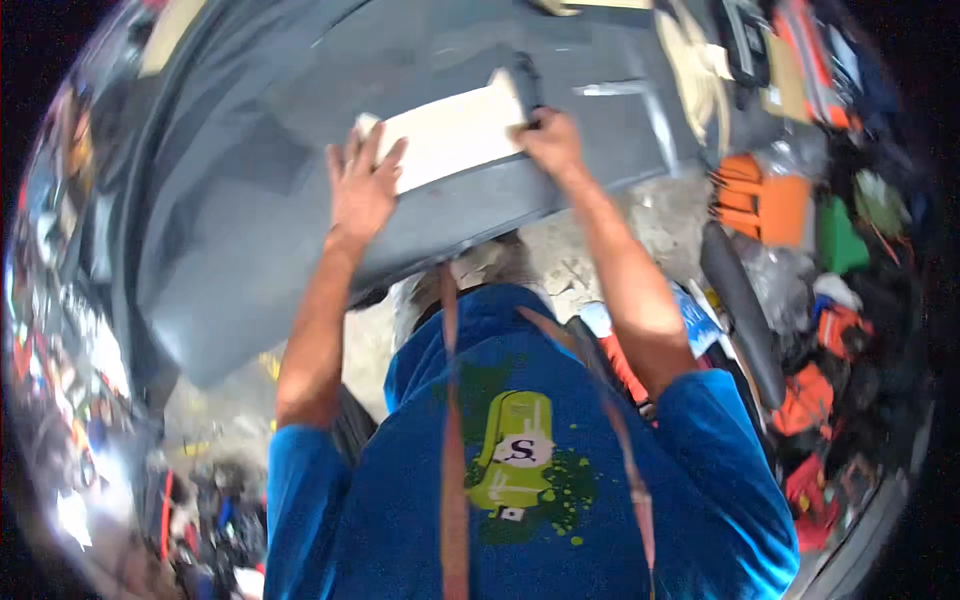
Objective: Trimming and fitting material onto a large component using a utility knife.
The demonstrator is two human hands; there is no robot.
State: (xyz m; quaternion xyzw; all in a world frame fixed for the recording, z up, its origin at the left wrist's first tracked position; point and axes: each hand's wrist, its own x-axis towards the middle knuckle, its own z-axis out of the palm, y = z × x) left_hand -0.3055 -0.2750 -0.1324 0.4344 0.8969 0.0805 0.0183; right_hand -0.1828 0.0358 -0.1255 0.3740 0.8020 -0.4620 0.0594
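A cream, stiff-looking flat piece point(455, 135) lies at a slant on dark grey sheet material point(290, 190) spread over the work surface. My left hand point(366, 180) rests on its left end with the fingers spread. At its right end my right hand point(550, 140) is closed, thumb side close to the piece's edge. A slim black tool point(527, 80) reaches up from that hand along the right edge of the piece. Blur hides its exact kind.
Cream strips point(700, 75) and a black object point(743, 45) lie at the far right of the surface. Right of it, orange pieces point(780, 205), a green piece point(842, 235) and a dark roll point(740, 310) crowd the floor. More clutter fills the left side.
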